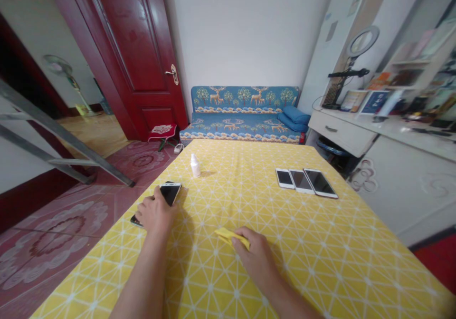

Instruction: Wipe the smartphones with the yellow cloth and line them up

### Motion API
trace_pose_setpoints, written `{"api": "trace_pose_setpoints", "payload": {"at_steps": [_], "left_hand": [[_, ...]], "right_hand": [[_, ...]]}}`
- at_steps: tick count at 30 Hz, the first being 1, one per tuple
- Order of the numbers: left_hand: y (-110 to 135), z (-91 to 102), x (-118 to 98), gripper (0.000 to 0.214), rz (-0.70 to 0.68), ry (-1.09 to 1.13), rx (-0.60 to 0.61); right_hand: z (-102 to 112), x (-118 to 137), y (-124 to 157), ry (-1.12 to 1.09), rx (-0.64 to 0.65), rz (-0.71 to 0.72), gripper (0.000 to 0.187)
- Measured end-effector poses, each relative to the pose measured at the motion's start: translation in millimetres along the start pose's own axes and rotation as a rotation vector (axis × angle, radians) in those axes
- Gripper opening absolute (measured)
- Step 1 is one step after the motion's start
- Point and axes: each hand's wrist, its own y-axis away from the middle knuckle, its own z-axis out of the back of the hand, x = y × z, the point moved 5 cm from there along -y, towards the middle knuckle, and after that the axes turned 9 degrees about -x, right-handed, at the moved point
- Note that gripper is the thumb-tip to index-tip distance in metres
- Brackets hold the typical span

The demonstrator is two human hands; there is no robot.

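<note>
On the left side of the table, my left hand (156, 209) is closed over a smartphone (171, 191) with a dark screen and a white end. A dark edge also shows below the fingers; whether it belongs to a second phone under the first, I cannot tell. My right hand (254, 250) pinches a folded yellow cloth (225, 234) between thumb and fingers, low over the front middle of the table. A small white spray bottle (195, 167) stands upright beyond my left hand.
Three phones lie side by side at the right: a small white phone (285, 178), a middle phone (301, 181) and a larger phone (320, 183). They rest on a yellow patterned tablecloth (235, 281). A blue sofa (242, 119) stands behind, a white cabinet (342, 136) right, a metal ladder (71, 159) left.
</note>
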Motion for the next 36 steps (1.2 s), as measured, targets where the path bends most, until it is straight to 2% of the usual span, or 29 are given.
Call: {"api": "trace_pose_setpoints", "payload": {"at_steps": [6,9,12,15,16,17,19,21,22,23,25,28,30,33,36], "left_hand": [[1.9,7.1,-2.2,0.086,-0.014,-0.010,0.052],[2.2,7.8,-7.0,0.089,-0.058,0.074,0.112],[3.8,8.7,-17.5,0.086,-0.076,0.270,0.132],[15.6,3.9,-36.5,0.092,-0.046,0.646,0.204],[23.6,-0.2,-45.3,0.092,-0.019,0.839,0.287],[34.0,-5.6,-55.1,0.086,0.030,1.053,0.420],[63.0,-17.2,-77.4,0.066,0.159,1.383,0.830],[89.8,-22.8,-92.3,0.040,0.323,1.536,1.107],[100.4,-24.3,-97.3,0.030,0.400,1.583,1.192],[108.9,-25.6,-100.9,0.024,0.477,1.621,1.245],[122.4,-26.7,-107.7,0.024,0.544,1.672,1.361],[135.7,-24.6,-117.5,0.039,0.484,1.719,1.551],[141.0,-22.8,-121.5,0.042,0.465,1.733,1.619],[145.1,-21.2,-123.4,0.039,0.540,1.723,1.593],[147.0,-18.1,-123.9,0.039,0.597,1.742,1.542]], "right_hand": [[1.0,1.3,0.3,-0.023,-0.013,0.018,0.015],[1.4,2.9,0.9,-0.060,-0.030,0.013,0.015],[2.4,1.4,-0.3,-0.185,-0.043,-0.067,0.017],[5.9,-6.8,-3.6,-0.376,-0.103,-0.230,0.024],[8.2,-10.2,-5.0,-0.437,-0.143,-0.274,0.027],[11.1,-13.5,-6.4,-0.491,-0.191,-0.303,0.029],[18.2,-19.6,-8.8,-0.577,-0.295,-0.323,0.031],[26.4,-24.6,-11.0,-0.617,-0.382,-0.308,0.031],[31.0,-26.6,-12.2,-0.610,-0.417,-0.293,0.030],[36.0,-28.1,-13.5,-0.587,-0.448,-0.273,0.030],[47.7,-29.8,-16.5,-0.505,-0.515,-0.214,0.028],[64.3,-26.7,-21.2,-0.356,-0.604,-0.058,0.024],[69.0,-19.8,-22.5,-0.252,-0.616,0.083,0.020],[60.2,-1.8,-19.0,-0.038,-0.512,0.320,0.016],[39.4,18.2,-9.4,0.199,-0.338,0.542,0.025]]}}
